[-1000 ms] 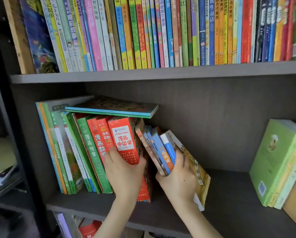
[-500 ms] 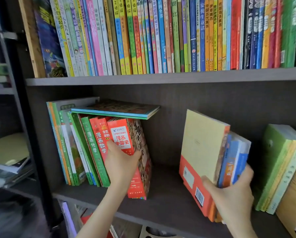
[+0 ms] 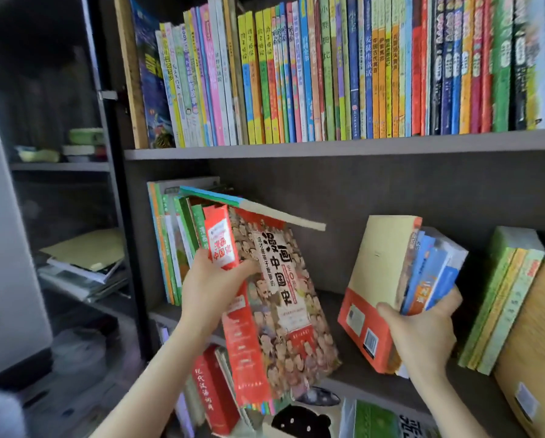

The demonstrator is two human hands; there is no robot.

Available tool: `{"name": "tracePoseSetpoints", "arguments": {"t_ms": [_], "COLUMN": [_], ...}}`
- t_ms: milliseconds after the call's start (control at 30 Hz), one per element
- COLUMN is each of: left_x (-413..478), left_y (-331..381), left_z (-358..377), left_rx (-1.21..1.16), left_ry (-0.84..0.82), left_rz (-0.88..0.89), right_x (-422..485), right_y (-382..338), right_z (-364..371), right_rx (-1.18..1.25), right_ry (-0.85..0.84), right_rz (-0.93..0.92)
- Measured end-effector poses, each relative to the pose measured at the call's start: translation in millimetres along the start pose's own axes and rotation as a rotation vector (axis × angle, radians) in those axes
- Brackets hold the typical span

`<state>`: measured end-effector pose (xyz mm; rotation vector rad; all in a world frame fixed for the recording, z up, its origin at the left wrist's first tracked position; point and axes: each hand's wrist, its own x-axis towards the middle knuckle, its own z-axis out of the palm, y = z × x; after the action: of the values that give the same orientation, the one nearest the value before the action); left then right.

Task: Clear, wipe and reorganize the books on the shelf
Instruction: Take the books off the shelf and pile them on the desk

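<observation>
A red boxed set of books point(image 3: 277, 311) is held tilted at the left of the middle shelf point(image 3: 359, 382), its lower end out past the near edge; the left grip point(image 3: 214, 289) is curled round its spine. To the right, a bundle of books point(image 3: 388, 273) is stood tilted on the shelf, clasped at its near lower edge by the right grip point(image 3: 422, 336). Just right of it, green books point(image 3: 505, 295) are leaned.
</observation>
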<state>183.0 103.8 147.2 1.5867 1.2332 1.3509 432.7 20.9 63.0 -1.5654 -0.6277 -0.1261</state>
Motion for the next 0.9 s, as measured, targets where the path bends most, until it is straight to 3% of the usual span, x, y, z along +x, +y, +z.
{"name": "tracePoseSetpoints", "arguments": {"t_ms": [100,300,533,667,767,900], "left_x": [5,19,30,32,37,48], "left_y": [-13,-59,-56,-52,-53,-41], "left_z": [0,2,4,15,28,40], "left_rx": [-0.102,-0.271,-0.248,-0.213,-0.217,-0.208], "left_ry": [-0.111,-0.147,-0.283,-0.397,-0.381,-0.383], "left_rz": [-0.205,-0.52,-0.546,-0.599,-0.611,-0.592], "right_x": [-3,-10,-29,-42,-43,-38], "right_y": [-3,-6,-14,-14,-15,-22], "right_z": [-2,2,19,30,34,17], "right_rx": [-0.006,-0.078,-0.244,-0.398,-0.537,-0.461], "right_ry": [-0.005,-0.043,-0.112,-0.252,-0.355,-0.363], "right_rz": [-0.008,-0.059,-0.282,-0.411,-0.506,-0.431]}}
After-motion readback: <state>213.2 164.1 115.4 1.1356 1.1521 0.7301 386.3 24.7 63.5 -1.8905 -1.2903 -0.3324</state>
